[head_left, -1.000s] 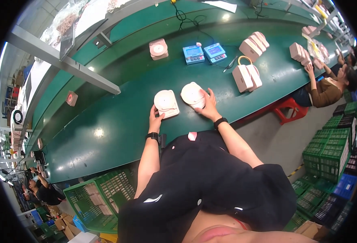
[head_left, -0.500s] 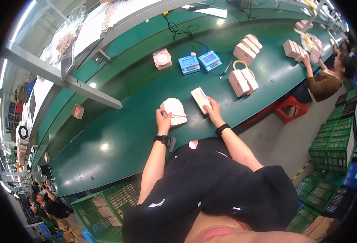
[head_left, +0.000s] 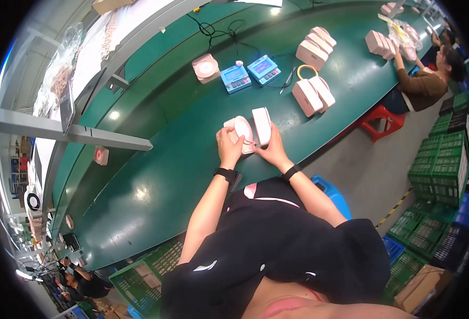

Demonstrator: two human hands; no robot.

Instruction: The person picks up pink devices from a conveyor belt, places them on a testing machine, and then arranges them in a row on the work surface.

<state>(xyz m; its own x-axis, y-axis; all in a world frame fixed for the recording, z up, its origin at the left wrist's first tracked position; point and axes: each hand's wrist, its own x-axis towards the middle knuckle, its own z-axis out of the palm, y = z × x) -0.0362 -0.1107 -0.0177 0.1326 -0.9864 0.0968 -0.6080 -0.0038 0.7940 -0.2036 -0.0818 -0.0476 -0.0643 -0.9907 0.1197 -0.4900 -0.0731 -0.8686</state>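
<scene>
On the green counter [head_left: 155, 175], the left hand [head_left: 229, 148] fingers grip a round white case [head_left: 242, 131]; the right hand [head_left: 270, 151] fingers pinch an upright white box [head_left: 261, 125].

long green workbench [head_left: 155, 175] lit with ceiling-light glare | grey floor [head_left: 373, 165] | red stool [head_left: 383, 119] | green crates [head_left: 439, 165] stacked at right | grey overhead rail [head_left: 69, 135]

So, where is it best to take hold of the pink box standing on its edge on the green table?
Probably across its two broad flat faces, coming from above: the pink box stands upright on a narrow edge, right hand at its base, its top free.
</scene>
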